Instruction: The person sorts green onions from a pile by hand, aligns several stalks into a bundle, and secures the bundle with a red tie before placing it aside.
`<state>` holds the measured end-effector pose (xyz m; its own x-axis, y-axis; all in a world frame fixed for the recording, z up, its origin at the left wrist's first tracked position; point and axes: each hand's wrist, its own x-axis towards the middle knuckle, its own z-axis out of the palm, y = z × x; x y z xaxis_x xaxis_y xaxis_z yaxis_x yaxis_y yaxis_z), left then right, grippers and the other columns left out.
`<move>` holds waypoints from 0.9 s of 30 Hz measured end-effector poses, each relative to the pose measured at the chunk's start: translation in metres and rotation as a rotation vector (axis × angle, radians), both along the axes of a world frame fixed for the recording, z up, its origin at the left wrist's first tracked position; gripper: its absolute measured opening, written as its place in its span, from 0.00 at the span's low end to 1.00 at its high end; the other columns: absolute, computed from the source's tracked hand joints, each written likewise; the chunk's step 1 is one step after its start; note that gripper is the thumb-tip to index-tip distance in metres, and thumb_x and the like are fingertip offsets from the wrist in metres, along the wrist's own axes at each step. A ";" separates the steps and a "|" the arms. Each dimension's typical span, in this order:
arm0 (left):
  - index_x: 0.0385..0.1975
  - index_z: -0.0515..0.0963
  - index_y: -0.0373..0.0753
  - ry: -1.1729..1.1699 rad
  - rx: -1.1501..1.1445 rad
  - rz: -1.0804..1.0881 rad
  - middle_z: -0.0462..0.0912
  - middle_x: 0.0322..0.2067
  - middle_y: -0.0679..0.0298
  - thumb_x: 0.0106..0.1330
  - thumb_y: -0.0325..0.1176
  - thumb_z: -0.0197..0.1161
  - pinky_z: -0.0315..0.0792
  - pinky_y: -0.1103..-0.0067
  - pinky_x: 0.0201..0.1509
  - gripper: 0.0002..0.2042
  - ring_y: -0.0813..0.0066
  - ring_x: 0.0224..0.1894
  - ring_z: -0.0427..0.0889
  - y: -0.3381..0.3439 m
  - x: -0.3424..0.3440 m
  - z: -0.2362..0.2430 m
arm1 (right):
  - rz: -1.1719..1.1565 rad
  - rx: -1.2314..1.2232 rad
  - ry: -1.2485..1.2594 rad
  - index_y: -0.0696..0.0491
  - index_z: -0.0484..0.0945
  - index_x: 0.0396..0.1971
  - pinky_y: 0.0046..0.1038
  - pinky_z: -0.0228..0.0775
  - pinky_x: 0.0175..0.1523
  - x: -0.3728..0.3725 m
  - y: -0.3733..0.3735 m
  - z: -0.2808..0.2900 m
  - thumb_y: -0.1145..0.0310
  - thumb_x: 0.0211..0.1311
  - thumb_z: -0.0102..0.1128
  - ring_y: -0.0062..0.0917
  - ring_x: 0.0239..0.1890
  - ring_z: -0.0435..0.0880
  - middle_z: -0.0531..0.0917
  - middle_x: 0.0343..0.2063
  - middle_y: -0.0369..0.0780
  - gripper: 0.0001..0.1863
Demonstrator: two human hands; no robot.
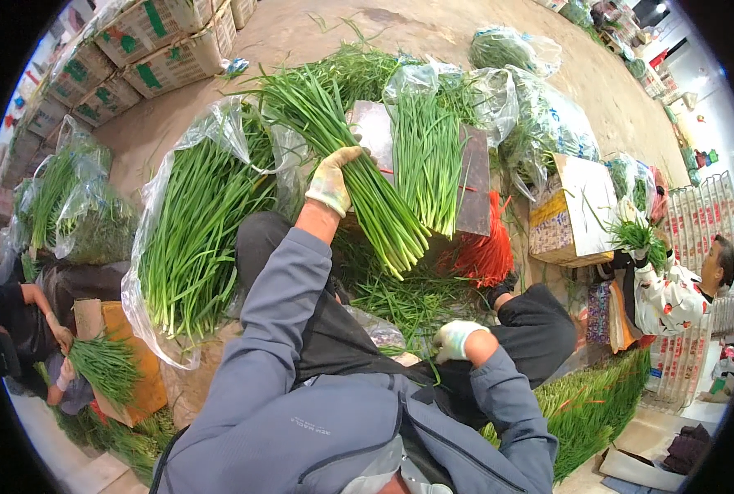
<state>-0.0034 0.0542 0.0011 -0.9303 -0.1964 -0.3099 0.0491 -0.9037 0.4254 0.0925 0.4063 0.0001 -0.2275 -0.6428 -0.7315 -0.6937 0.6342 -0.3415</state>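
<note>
My left hand [334, 179], in a pale work glove, is closed around the middle of a big bunch of garlic chives [383, 222]. The leafy ends point up and left, the pale stem ends down and right. Just right of it, another bundle of garlic chives [427, 160] lies on a dark flat board [473, 185]. Over my lap my right hand [456, 341], also gloved, has its fingers curled; what they hold, if anything, is hidden. A thin green leaf shows just below it. Red ties [484, 247] hang in a thick tuft off the board's near edge.
An open plastic bag of garlic chives [206, 222] lies to my left. Loose green leaves [408, 300] cover the floor between my legs. A box with a white board [585, 202] stands right. Crates [149, 49] are stacked far left. Co-workers sit on both sides, with greens in hand.
</note>
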 end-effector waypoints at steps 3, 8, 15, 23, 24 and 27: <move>0.38 0.79 0.35 0.012 0.039 -0.060 0.84 0.32 0.52 0.60 0.28 0.60 0.81 0.58 0.44 0.08 0.54 0.35 0.85 -0.002 0.002 -0.004 | -0.455 -0.518 0.195 0.50 0.81 0.47 0.39 0.73 0.53 -0.029 -0.021 0.033 0.51 0.48 0.70 0.45 0.43 0.82 0.84 0.36 0.47 0.28; 0.38 0.79 0.34 -0.077 0.119 -0.203 0.84 0.32 0.53 0.63 0.32 0.56 0.80 0.59 0.43 0.10 0.56 0.34 0.84 0.038 0.002 0.001 | -0.528 -0.660 0.708 0.71 0.52 0.66 0.37 0.67 0.62 -0.039 -0.109 0.069 0.45 0.26 0.83 0.48 0.56 0.73 0.70 0.55 0.59 0.70; 0.53 0.75 0.37 0.082 0.145 -0.217 0.84 0.42 0.52 0.66 0.39 0.61 0.78 0.57 0.52 0.19 0.55 0.44 0.84 0.044 0.012 -0.001 | -0.901 -0.857 0.216 0.57 0.48 0.70 0.36 0.75 0.55 -0.040 -0.122 0.000 0.67 0.45 0.69 0.48 0.49 0.82 0.80 0.49 0.56 0.52; 0.69 0.59 0.40 0.177 -0.268 -0.636 0.70 0.64 0.61 0.58 0.56 0.69 0.64 0.66 0.68 0.43 0.67 0.64 0.70 0.084 0.054 -0.018 | -1.044 -0.837 0.354 0.63 0.56 0.66 0.36 0.74 0.55 -0.077 -0.126 0.016 0.64 0.47 0.69 0.47 0.49 0.82 0.80 0.48 0.58 0.47; 0.69 0.59 0.40 0.180 -0.266 -0.642 0.70 0.64 0.61 0.58 0.56 0.69 0.64 0.66 0.68 0.43 0.67 0.64 0.70 0.088 0.051 -0.017 | -1.096 -0.839 0.341 0.63 0.56 0.66 0.36 0.74 0.55 -0.079 -0.125 0.010 0.64 0.48 0.68 0.47 0.49 0.82 0.80 0.48 0.58 0.46; 0.68 0.61 0.41 0.153 -0.360 -0.651 0.72 0.62 0.61 0.59 0.47 0.72 0.66 0.67 0.66 0.39 0.69 0.63 0.71 0.091 0.051 -0.017 | -1.106 -0.934 0.327 0.61 0.56 0.67 0.37 0.74 0.55 -0.072 -0.135 0.006 0.62 0.51 0.68 0.46 0.49 0.82 0.80 0.48 0.57 0.45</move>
<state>0.0471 0.1453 -0.0158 -0.9202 0.3428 -0.1888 -0.3648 -0.5770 0.7307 0.0210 0.2709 0.0057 -0.9717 -0.2353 0.0181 -0.1423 0.5229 -0.8404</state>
